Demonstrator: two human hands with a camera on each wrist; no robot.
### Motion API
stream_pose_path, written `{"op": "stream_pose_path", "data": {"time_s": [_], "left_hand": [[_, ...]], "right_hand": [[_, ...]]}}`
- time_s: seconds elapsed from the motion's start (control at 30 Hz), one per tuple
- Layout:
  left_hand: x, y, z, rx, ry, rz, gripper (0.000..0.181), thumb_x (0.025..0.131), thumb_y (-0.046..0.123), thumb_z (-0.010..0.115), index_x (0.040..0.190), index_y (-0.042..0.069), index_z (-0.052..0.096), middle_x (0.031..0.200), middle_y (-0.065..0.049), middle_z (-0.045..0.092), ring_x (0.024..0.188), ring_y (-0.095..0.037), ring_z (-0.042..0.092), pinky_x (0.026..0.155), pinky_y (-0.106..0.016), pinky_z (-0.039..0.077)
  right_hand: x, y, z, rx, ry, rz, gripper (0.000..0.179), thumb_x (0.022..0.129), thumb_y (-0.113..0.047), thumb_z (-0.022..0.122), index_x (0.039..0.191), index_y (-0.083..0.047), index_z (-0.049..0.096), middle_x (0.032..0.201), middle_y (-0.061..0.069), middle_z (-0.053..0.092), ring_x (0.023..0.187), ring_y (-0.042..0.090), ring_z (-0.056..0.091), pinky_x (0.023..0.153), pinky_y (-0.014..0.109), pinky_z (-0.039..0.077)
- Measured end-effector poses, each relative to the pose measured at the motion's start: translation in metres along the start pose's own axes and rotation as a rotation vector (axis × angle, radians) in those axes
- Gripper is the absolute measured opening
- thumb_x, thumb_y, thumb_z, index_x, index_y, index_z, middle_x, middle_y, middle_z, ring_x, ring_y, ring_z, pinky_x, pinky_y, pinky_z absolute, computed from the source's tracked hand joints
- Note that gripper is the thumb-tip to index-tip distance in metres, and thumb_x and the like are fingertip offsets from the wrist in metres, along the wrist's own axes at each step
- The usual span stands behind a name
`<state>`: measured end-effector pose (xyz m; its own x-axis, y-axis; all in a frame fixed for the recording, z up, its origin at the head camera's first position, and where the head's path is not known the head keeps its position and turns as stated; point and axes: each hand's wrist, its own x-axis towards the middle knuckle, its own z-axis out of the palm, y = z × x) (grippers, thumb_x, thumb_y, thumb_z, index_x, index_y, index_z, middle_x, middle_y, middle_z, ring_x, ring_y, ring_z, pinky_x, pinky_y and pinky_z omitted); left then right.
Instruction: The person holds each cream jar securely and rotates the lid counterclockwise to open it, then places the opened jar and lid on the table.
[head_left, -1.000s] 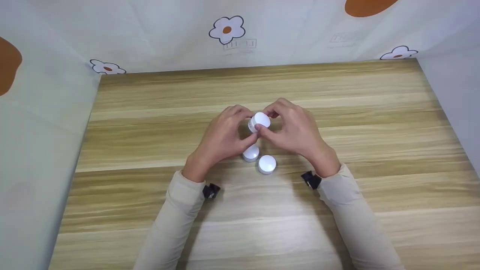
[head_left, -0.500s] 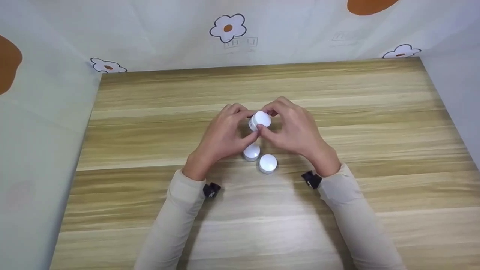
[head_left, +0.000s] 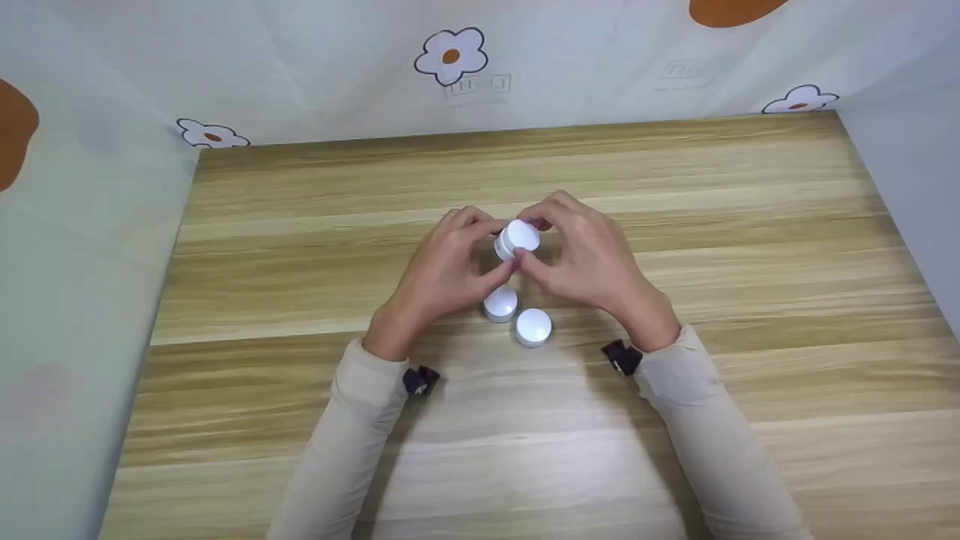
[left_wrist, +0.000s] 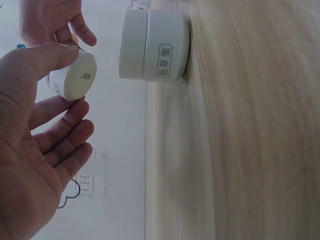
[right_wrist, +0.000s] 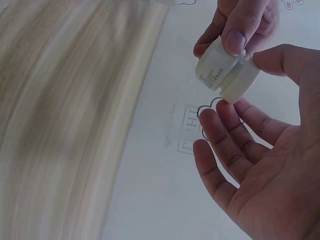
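Note:
Above the table, both hands hold a small white cream jar [right_wrist: 215, 65]. My left hand [head_left: 442, 266] pinches the jar's body between thumb and fingers; the jar's base faces the left wrist camera. My right hand [head_left: 592, 259] pinches the white lid [head_left: 523, 235] by its rim. In the right wrist view a narrow gap shows between lid and body, and the lid sits slightly askew. Two more lidded white jars stand on the table just below the hands: one jar [head_left: 500, 304] close to the left thumb, another jar [head_left: 533, 328] a little nearer and to the right.
The wood-grain table [head_left: 300, 405] runs under both forearms. Behind it hangs a pale flower-printed sheet [head_left: 337, 82], which also lines the left side. Black wrist cameras sit at both cuffs, one camera [head_left: 622, 358] on the right.
Both hands stay in nearly the same place around the jar. The lid tips slightly, and the step between it and the body shows a little more. The two standing jars have not moved.

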<state>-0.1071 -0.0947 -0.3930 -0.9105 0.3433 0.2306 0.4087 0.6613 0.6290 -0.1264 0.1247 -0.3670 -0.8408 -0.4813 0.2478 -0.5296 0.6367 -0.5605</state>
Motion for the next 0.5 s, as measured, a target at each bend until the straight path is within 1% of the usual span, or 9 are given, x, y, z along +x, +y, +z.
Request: {"op": "stream_pose_path", "data": {"time_s": [0.13,0.23,0.3,0.37,0.43,0.5], "left_hand": [[-0.0005,0.0014,-0.001,0.007,-0.007,-0.01,0.044,0.093,0.032,0.079,0.131,0.012,0.074,0.119,-0.007,0.07,0.115,-0.026,0.062,0.099,-0.042,0.053],[-0.0004,0.0032,-0.0015,0.02,-0.013,-0.014,0.045,0.093,0.033,0.078,0.131,0.011,0.074,0.12,-0.007,0.07,0.115,-0.026,0.062,0.098,-0.043,0.053],[-0.0002,0.0044,-0.0016,0.028,-0.015,-0.013,0.045,0.093,0.035,0.078,0.132,0.012,0.073,0.12,-0.006,0.07,0.115,-0.026,0.062,0.098,-0.042,0.053],[-0.0002,0.0054,-0.0016,0.036,-0.016,-0.014,0.046,0.093,0.036,0.078,0.132,0.012,0.073,0.12,-0.006,0.07,0.115,-0.025,0.062,0.099,-0.042,0.054],[-0.0003,0.0061,-0.0017,0.042,-0.014,-0.014,0.047,0.093,0.037,0.078,0.133,0.013,0.073,0.119,-0.005,0.07,0.116,-0.025,0.062,0.1,-0.041,0.053],[-0.0003,0.0066,-0.002,0.044,-0.011,-0.012,0.047,0.093,0.037,0.078,0.133,0.013,0.073,0.119,-0.004,0.07,0.116,-0.024,0.062,0.1,-0.041,0.053]], "right_hand": [[-0.0001,-0.0004,0.0,-0.013,-0.008,0.006,0.054,0.089,-0.043,0.077,0.131,-0.01,0.07,0.112,0.005,0.072,0.104,0.025,0.071,0.085,0.044,0.057],[-0.0003,-0.0016,0.0001,-0.035,0.008,0.044,0.064,0.091,-0.054,0.076,0.136,-0.01,0.067,0.111,0.005,0.073,0.102,0.024,0.07,0.082,0.044,0.056],[-0.0006,-0.0021,0.0006,-0.051,0.025,0.081,0.062,0.09,-0.059,0.075,0.13,-0.011,0.07,0.109,0.005,0.073,0.099,0.024,0.07,0.079,0.044,0.054],[-0.0007,-0.0025,0.0012,-0.064,0.041,0.109,0.057,0.09,-0.061,0.075,0.119,-0.012,0.073,0.105,0.005,0.072,0.094,0.024,0.07,0.077,0.043,0.053],[-0.0008,-0.0029,0.0019,-0.075,0.052,0.122,0.052,0.089,-0.061,0.075,0.108,-0.012,0.074,0.102,0.005,0.072,0.091,0.025,0.069,0.075,0.043,0.053],[-0.0007,-0.0032,0.0024,-0.076,0.061,0.123,0.05,0.09,-0.06,0.076,0.101,-0.012,0.074,0.1,0.005,0.072,0.089,0.025,0.069,0.075,0.042,0.053]]}}
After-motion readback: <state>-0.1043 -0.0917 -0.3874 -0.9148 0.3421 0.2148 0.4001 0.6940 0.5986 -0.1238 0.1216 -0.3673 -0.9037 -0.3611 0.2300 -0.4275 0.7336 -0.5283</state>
